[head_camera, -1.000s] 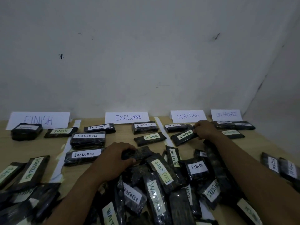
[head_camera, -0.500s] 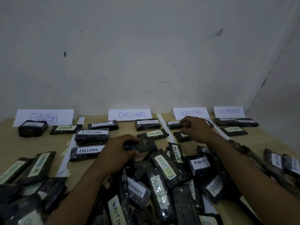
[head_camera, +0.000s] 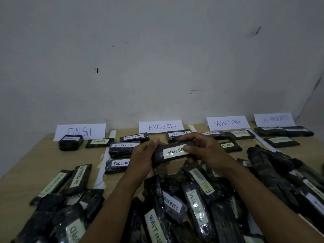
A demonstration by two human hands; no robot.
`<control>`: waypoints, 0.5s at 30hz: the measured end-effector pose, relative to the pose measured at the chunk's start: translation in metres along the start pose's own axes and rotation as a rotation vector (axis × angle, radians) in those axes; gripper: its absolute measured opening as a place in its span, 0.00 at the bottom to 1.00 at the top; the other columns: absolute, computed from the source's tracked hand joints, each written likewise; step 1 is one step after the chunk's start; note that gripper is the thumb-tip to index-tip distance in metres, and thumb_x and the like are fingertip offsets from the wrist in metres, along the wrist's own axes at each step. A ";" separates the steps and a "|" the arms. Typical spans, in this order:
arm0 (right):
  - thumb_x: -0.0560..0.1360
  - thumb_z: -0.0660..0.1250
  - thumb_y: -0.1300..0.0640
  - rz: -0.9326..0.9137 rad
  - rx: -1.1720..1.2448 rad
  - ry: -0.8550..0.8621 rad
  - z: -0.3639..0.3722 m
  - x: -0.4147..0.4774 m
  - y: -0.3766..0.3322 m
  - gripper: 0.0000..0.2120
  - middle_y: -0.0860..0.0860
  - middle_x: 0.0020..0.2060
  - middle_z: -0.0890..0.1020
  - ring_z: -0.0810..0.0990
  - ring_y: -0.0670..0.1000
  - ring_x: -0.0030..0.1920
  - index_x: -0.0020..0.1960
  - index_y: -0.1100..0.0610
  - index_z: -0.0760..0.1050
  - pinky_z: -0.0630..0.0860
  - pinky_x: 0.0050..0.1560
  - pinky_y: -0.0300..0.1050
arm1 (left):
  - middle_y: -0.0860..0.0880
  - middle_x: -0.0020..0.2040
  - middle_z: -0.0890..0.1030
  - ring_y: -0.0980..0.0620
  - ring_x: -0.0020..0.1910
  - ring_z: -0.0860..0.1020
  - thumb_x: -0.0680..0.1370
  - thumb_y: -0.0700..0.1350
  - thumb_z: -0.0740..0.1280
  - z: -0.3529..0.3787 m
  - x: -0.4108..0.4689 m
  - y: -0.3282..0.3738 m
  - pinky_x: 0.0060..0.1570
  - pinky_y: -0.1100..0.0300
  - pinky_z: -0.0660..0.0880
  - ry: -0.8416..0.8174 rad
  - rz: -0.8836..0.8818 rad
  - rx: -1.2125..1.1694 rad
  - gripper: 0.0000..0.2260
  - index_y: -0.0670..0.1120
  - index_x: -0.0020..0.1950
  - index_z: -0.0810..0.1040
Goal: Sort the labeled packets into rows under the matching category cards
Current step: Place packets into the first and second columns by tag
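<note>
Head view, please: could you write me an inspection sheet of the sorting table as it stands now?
Surface: wooden table, white paper strips marking columns.
Job's things: FINISH card, EXCLUDED card, WAITING card and ON PROGRESS card stand at the far edge; sorted packets lie under each.
Clutter: unsorted pile of packets nearest the camera.
Hands: left hand and right hand both grip one WAITING packet, label upside down.
Cables: nothing seen.
Surroundings: white wall, few dark marks.
</note>
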State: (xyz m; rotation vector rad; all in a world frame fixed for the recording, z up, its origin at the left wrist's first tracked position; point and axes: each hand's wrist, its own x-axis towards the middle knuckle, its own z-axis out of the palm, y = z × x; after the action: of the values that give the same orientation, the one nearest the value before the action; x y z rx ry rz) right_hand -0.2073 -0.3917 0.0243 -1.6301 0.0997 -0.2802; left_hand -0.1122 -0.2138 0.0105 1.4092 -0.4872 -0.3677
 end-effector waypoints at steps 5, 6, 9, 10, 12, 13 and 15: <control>0.72 0.66 0.67 0.028 0.194 0.003 -0.005 -0.003 0.005 0.16 0.59 0.42 0.82 0.79 0.54 0.32 0.59 0.59 0.77 0.76 0.31 0.41 | 0.50 0.32 0.80 0.58 0.29 0.76 0.79 0.44 0.64 -0.002 0.003 -0.007 0.28 0.69 0.69 -0.012 -0.007 -0.011 0.13 0.35 0.44 0.80; 0.69 0.67 0.68 0.027 0.238 0.008 -0.006 -0.003 0.006 0.20 0.59 0.44 0.82 0.80 0.54 0.34 0.61 0.59 0.75 0.77 0.32 0.42 | 0.50 0.33 0.80 0.57 0.29 0.76 0.78 0.42 0.65 -0.002 0.004 -0.008 0.28 0.69 0.70 -0.029 -0.005 -0.016 0.10 0.36 0.42 0.80; 0.63 0.68 0.72 -0.002 0.341 0.052 -0.007 0.000 0.005 0.28 0.62 0.47 0.81 0.82 0.56 0.39 0.61 0.61 0.72 0.80 0.37 0.45 | 0.46 0.36 0.82 0.51 0.34 0.80 0.75 0.38 0.70 -0.004 0.006 -0.011 0.34 0.62 0.76 -0.134 -0.009 -0.030 0.04 0.43 0.40 0.80; 0.62 0.69 0.73 -0.012 0.354 0.062 -0.005 0.000 0.005 0.28 0.63 0.47 0.81 0.82 0.57 0.40 0.61 0.61 0.72 0.81 0.39 0.46 | 0.43 0.38 0.83 0.49 0.36 0.81 0.73 0.38 0.72 -0.006 0.007 -0.013 0.36 0.60 0.77 -0.174 -0.014 -0.045 0.03 0.44 0.41 0.80; 0.61 0.69 0.74 -0.020 0.338 0.067 0.000 0.001 0.004 0.27 0.62 0.47 0.82 0.82 0.57 0.42 0.59 0.62 0.73 0.82 0.43 0.48 | 0.38 0.42 0.83 0.45 0.38 0.81 0.68 0.38 0.74 -0.007 0.008 -0.015 0.37 0.57 0.77 -0.236 -0.025 -0.084 0.09 0.44 0.46 0.79; 0.61 0.69 0.75 -0.019 0.304 0.062 0.002 0.001 0.004 0.25 0.61 0.47 0.82 0.82 0.57 0.42 0.57 0.63 0.74 0.81 0.44 0.48 | 0.36 0.43 0.82 0.43 0.39 0.82 0.66 0.38 0.75 -0.007 0.007 -0.014 0.37 0.57 0.78 -0.255 -0.035 -0.095 0.13 0.42 0.49 0.78; 0.64 0.69 0.77 -0.009 0.211 0.055 0.009 0.002 0.003 0.21 0.63 0.49 0.82 0.82 0.55 0.43 0.54 0.63 0.77 0.81 0.44 0.47 | 0.37 0.46 0.83 0.42 0.41 0.82 0.65 0.33 0.76 -0.004 0.004 -0.011 0.34 0.56 0.78 -0.267 -0.038 -0.113 0.19 0.40 0.53 0.76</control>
State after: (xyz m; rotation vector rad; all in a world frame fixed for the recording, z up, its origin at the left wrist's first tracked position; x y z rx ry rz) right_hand -0.2030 -0.3840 0.0208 -1.4140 0.1009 -0.3312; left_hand -0.1058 -0.2138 -0.0008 1.2665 -0.6474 -0.6099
